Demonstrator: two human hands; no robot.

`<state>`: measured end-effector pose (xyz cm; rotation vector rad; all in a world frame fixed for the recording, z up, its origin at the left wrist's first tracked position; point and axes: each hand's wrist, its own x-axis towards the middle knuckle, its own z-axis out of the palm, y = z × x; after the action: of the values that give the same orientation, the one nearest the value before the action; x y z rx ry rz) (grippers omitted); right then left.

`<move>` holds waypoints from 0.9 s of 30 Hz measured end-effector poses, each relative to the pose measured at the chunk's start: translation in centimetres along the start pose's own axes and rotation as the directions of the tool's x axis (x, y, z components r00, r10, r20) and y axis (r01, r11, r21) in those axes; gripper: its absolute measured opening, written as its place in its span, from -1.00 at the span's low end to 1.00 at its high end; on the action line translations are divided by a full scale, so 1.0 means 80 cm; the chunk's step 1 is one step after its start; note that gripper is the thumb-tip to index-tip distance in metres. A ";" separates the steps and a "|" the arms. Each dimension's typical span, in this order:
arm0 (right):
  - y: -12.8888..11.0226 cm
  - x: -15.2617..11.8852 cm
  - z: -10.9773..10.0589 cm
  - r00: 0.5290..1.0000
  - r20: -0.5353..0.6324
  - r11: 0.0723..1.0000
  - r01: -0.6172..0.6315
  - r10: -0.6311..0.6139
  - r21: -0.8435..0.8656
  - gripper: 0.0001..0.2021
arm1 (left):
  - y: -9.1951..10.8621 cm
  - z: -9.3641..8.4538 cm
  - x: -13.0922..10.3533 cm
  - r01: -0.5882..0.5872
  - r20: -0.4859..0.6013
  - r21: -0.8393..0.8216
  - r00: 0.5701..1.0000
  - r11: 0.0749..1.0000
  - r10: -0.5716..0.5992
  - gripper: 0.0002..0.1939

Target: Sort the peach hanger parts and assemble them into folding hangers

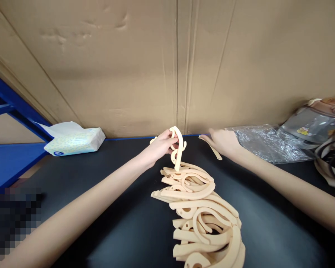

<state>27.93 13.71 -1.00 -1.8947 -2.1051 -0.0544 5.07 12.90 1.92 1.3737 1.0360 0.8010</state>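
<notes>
My left hand (163, 146) is closed around a beige folding clothes hanger (179, 150), its curved arm and hook sticking out past my fingers. Below it on the black table lies a long row of similar beige hangers (194, 193), folded and overlapping, running toward me. Over to the right, my right hand (225, 142) is beside a single slim beige hanger arm (215, 152), the thumb lying along or over it. Motion blurs the fingers of that hand, so whether they grip the piece is unclear.
A soft tissue pack (75, 140) sits at the back left near a blue metal frame (19, 108). Clear plastic bags (265, 143) and a transparent bottle (315, 121) with a brownish lid are at the right. Behind the black table (123, 223) stands a cardboard wall (128, 74).
</notes>
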 end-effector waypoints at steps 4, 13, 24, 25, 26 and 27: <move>-0.033 0.000 -0.027 0.984 0.021 0.956 0.167 -0.177 0.241 -0.47 | 0.021 0.025 0.004 -0.064 0.029 0.042 0.998 0.997 0.063 -0.96; -0.029 0.019 -0.071 0.982 -0.133 0.764 0.186 -0.131 0.617 -0.70 | 0.043 0.005 0.026 -0.355 0.076 0.372 0.932 0.857 0.354 -0.83; -0.022 0.015 -0.082 0.941 -0.051 0.814 0.315 -0.334 0.487 -0.73 | 0.036 -0.003 0.029 -0.269 0.134 0.387 0.963 0.882 0.235 -0.83; -0.022 0.015 -0.082 0.947 -0.027 0.820 0.291 -0.320 0.493 -0.72 | 0.034 -0.004 0.030 -0.276 0.140 0.384 0.961 0.881 0.239 -0.82; -0.022 0.015 -0.082 0.949 -0.015 0.826 0.281 -0.314 0.488 -0.72 | 0.032 -0.005 0.031 -0.282 0.149 0.381 0.959 0.880 0.243 -0.81; -0.023 0.015 -0.082 0.947 -0.017 0.831 0.290 -0.321 0.476 -0.72 | 0.031 -0.005 0.032 -0.289 0.162 0.377 0.956 0.880 0.245 -0.79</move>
<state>27.39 13.09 5.87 -1.2804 -2.1892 0.4211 5.93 15.56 4.12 1.9221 0.9670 0.7269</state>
